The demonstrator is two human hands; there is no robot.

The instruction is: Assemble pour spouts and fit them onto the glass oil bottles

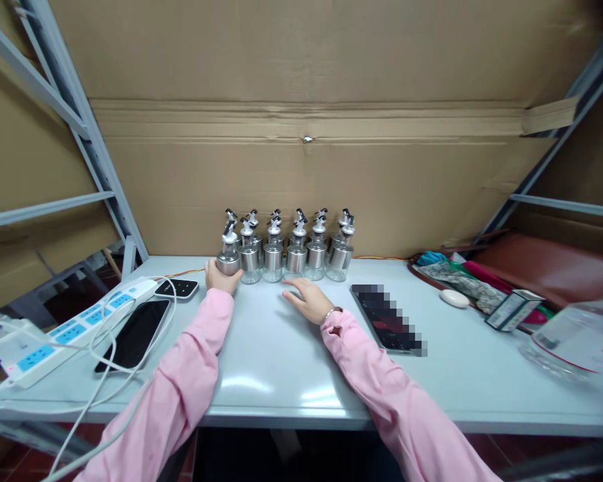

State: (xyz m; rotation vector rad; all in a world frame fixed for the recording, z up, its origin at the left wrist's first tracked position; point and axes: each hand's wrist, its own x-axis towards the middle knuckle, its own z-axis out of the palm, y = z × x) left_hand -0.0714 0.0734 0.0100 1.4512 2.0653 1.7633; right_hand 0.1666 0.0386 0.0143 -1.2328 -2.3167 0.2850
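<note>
Several small glass bottles with steel bands and spout caps (296,249) stand in two rows at the back of a pale table (281,375), against a cardboard wall. My left hand (220,276) is wrapped around the base of the leftmost front bottle (228,254). My right hand (309,298) lies flat on the table just in front of the row, fingers stretched out, holding nothing. Both arms wear pink sleeves.
A white power strip (65,328) with cables, a dark phone (135,333) and a small black device (177,288) lie at left. A dark tablet (388,318) lies right of my hand. Further right lie a white oval object (454,298), a small box (513,309), a clear container (577,335) and cloth items (457,274).
</note>
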